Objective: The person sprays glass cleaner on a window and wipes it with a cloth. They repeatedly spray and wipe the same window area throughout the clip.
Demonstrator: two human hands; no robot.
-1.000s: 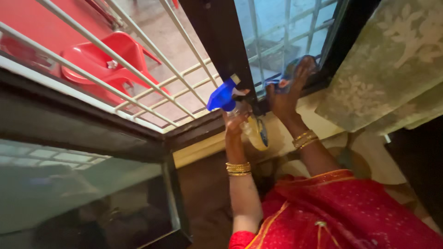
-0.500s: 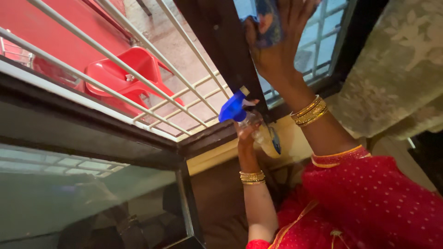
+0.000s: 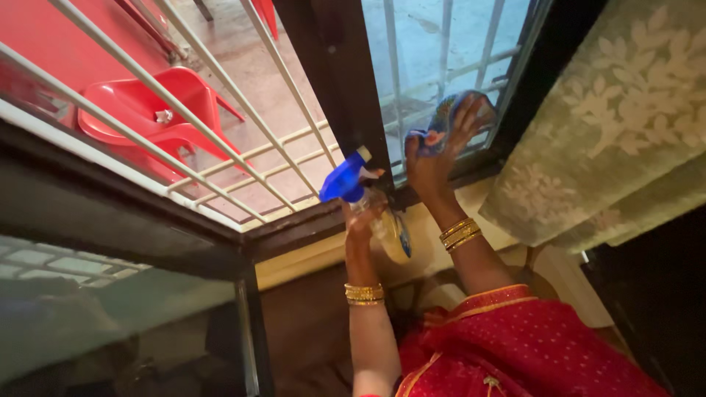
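Against the lower part of the window pane, your right hand pressed a blue cloth flat to the glass, fingers spread over it, just above the dark frame. Below the frame's corner, your left hand was clenched around the neck of a spray bottle, its blue head pointing left toward the white grille, with a red chair outside beyond the bars and a patterned curtain hanging to your right.
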